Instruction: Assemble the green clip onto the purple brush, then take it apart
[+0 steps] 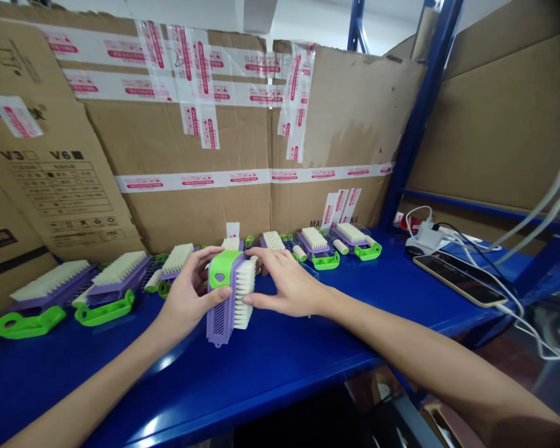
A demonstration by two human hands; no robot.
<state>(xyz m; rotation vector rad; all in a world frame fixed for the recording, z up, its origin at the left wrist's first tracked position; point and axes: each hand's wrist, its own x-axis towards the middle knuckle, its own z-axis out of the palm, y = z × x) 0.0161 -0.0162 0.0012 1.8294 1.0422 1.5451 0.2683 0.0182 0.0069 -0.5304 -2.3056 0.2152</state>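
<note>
Between my hands, above the blue shelf, a purple scrub brush point(220, 314) stands on edge, its pale bristles facing right. A green handle piece point(224, 269) sits across its purple body near the top. My left hand point(190, 291) grips the brush from the left, thumb over the purple side. My right hand point(284, 283) holds it from the bristle side, with the thumb at the bristles and fingers behind the top. Those right fingertips are partly hidden. Behind my hands, several similar brushes lie bristles up in a row, among them a brush point(119, 277) at left and a brush point(313, 239) at right.
Green handle pieces point(105, 309) and white rollers point(299, 252) lie by the brushes on the blue shelf point(205, 398). Taped cardboard point(196, 143) walls the back. At right lie a phone point(460, 279), a charger and white cables point(536, 211), near a blue metal post point(420, 118).
</note>
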